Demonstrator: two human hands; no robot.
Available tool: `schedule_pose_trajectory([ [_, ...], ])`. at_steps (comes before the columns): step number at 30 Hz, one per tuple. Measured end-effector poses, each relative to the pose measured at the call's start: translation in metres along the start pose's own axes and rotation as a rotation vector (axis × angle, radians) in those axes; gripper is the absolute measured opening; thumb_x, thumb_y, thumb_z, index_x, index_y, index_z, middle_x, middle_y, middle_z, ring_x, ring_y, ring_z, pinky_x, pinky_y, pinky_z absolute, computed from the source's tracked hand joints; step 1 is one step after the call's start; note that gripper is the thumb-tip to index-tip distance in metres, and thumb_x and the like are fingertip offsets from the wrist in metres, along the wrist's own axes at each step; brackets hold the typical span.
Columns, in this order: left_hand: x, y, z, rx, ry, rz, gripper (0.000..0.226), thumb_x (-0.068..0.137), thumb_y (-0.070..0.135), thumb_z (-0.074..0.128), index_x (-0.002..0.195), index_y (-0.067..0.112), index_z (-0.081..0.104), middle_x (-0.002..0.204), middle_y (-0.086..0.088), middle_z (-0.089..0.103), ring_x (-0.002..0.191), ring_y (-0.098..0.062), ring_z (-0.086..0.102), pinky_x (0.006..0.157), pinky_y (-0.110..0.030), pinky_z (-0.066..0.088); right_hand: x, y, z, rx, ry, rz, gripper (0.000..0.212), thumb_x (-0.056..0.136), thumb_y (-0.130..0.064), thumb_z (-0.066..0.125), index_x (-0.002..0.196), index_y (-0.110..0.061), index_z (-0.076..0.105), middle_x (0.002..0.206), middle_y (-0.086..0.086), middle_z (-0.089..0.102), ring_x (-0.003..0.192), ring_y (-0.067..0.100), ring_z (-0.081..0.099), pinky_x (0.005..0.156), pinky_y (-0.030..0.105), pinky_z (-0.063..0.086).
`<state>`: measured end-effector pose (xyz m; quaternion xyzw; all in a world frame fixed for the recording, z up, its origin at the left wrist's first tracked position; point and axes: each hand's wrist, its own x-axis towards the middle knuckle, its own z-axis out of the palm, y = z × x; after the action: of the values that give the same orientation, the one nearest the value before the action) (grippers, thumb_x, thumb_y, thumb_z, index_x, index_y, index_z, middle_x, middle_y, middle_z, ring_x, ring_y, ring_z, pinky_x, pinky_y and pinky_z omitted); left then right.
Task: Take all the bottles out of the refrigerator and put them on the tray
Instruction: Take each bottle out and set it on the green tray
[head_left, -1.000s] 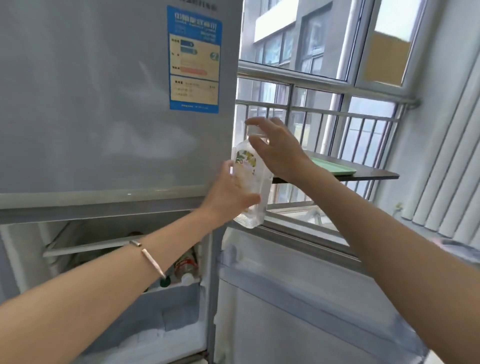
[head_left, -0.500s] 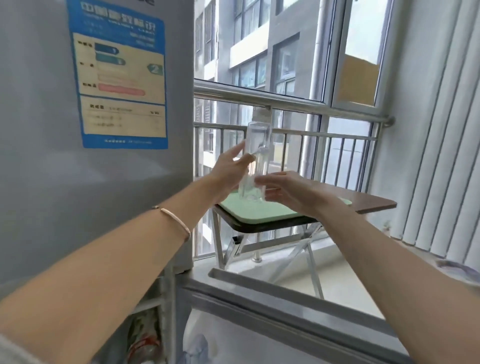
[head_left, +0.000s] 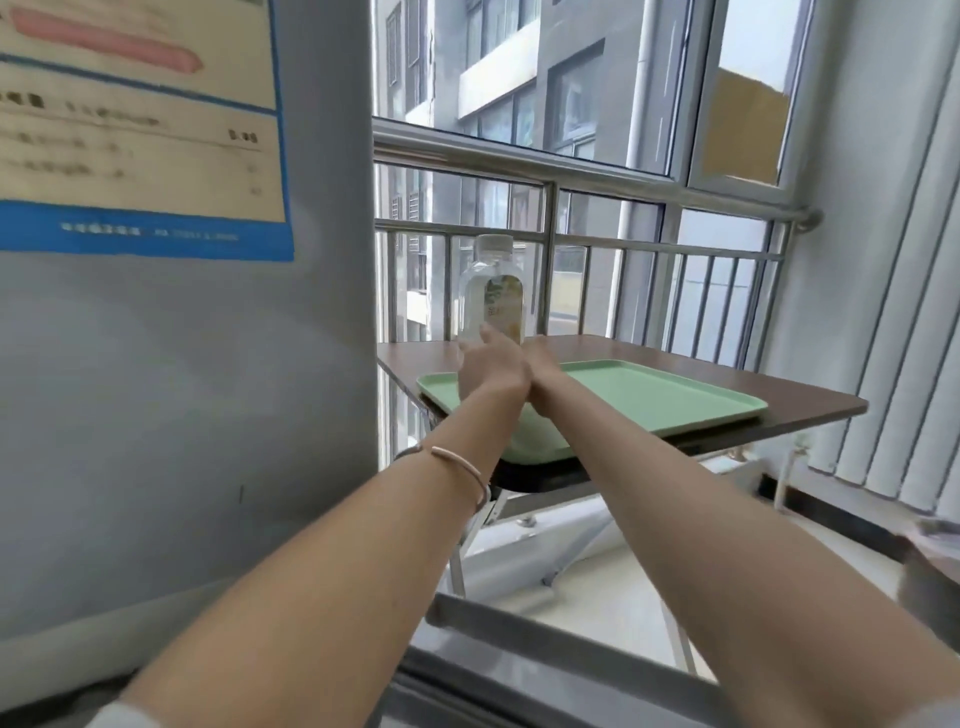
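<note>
Placement is going on: the left hand (head_left: 485, 371) is gripping the base of an upright clear bottle (head_left: 491, 291), white-capped and yellow-labelled, at the green tray's (head_left: 675, 395) near left corner. The right hand (head_left: 543, 358) is crowding alongside, and I cannot tell its grip. A gentle release is looking due next, then a return to the refrigerator (head_left: 182, 389).

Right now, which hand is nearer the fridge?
Left. The left hand is at the base of the bottle, just right of the fridge; the right hand sits beyond it, farther right over the tray.
</note>
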<state>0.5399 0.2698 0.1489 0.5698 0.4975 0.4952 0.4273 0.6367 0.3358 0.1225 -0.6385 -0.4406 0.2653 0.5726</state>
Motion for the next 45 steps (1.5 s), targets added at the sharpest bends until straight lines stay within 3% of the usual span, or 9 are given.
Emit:
schedule_pose_trajectory([
  [5,0.008,-0.005,0.002,-0.135,0.021,-0.079,0.059,0.102,0.044,0.015,0.154,0.016,0.020,0.154,-0.014,0.035,0.141,-0.034,0.034,0.115,-0.045,0.024,-0.055,-0.039,-0.004,-0.089,-0.150,0.100,0.034,0.090,-0.024,0.052,0.116,-0.003,0.047,0.123,0.016,0.062,0.114,0.031,0.061,0.102,0.047,0.048],
  [11,0.011,0.000,-0.001,-0.129,-0.010,-0.130,0.061,0.101,0.046,0.016,0.155,0.019,0.006,0.160,-0.015,0.021,0.148,-0.036,0.018,0.120,-0.052,0.012,-0.060,-0.037,-0.005,-0.061,-0.274,0.041,0.062,0.081,-0.029,0.062,0.136,-0.005,0.046,0.129,0.011,0.062,0.115,0.027,0.062,0.103,0.043,0.048],
  [16,0.009,-0.002,-0.003,-0.121,-0.012,-0.148,0.062,0.101,0.048,0.014,0.155,0.022,0.002,0.162,-0.014,0.011,0.150,-0.033,0.010,0.121,-0.049,0.009,-0.051,-0.031,-0.006,-0.074,-0.212,0.019,0.057,0.077,-0.013,0.072,0.127,0.003,0.050,0.125,0.019,0.060,0.099,0.024,0.066,0.068,0.027,0.058],
  [20,0.002,0.000,-0.007,-0.123,0.011,-0.135,0.060,0.102,0.045,0.016,0.156,0.023,0.000,0.163,-0.014,0.007,0.150,-0.033,0.007,0.121,-0.050,0.006,-0.054,-0.032,-0.005,-0.137,-0.188,0.025,0.068,0.066,-0.029,0.070,0.126,-0.002,0.052,0.122,0.015,0.063,0.113,0.029,0.063,0.094,0.043,0.054],
  [24,-0.018,0.010,-0.013,-0.124,0.077,-0.034,0.056,0.102,0.037,0.022,0.148,0.005,0.027,0.151,-0.021,0.036,0.139,-0.034,0.035,0.113,-0.046,0.029,-0.080,-0.050,-0.007,-0.286,0.029,-0.109,0.039,0.088,-0.025,0.061,0.110,0.006,0.058,0.102,0.019,0.064,0.090,0.025,0.059,0.078,0.038,0.050],
  [28,-0.060,0.023,-0.032,-0.134,-0.005,0.057,0.047,0.104,0.030,0.023,0.130,0.001,0.049,0.127,-0.019,0.058,0.114,-0.032,0.057,0.080,-0.033,0.038,-0.130,-0.078,-0.022,-0.429,0.094,-0.238,0.033,0.089,-0.025,0.060,0.089,0.006,0.067,0.081,0.019,0.063,0.073,0.021,0.053,0.067,0.038,0.048],
  [33,-0.131,0.028,-0.088,-0.121,-0.107,0.045,0.050,0.101,0.032,0.025,0.124,0.001,0.057,0.117,-0.020,0.066,0.108,-0.031,0.063,0.086,-0.035,0.050,-0.215,-0.098,-0.027,-0.443,-0.002,-0.248,0.019,0.084,-0.006,0.057,0.065,-0.004,0.059,0.062,0.009,0.059,0.060,0.020,0.057,0.062,0.032,0.052],
  [41,-0.203,-0.039,-0.210,0.046,-0.102,-0.071,0.054,0.100,0.038,0.025,0.118,0.001,0.060,0.110,-0.020,0.068,0.095,-0.031,0.066,0.087,-0.039,0.053,-0.332,-0.072,0.051,-0.433,-0.353,-0.200,0.014,0.086,-0.001,0.052,0.076,-0.002,0.062,0.069,0.017,0.063,0.049,0.020,0.059,0.052,0.029,0.054],
  [45,-0.206,-0.101,-0.262,0.283,-0.133,-0.169,0.062,0.101,0.048,0.020,0.131,0.006,0.054,0.131,-0.015,0.059,0.119,-0.031,0.057,0.103,-0.040,0.046,-0.361,-0.039,0.108,-0.470,-0.526,-0.052,0.019,0.091,0.000,0.044,0.081,-0.002,0.061,0.075,0.015,0.061,0.060,0.026,0.062,0.062,0.035,0.057],
])
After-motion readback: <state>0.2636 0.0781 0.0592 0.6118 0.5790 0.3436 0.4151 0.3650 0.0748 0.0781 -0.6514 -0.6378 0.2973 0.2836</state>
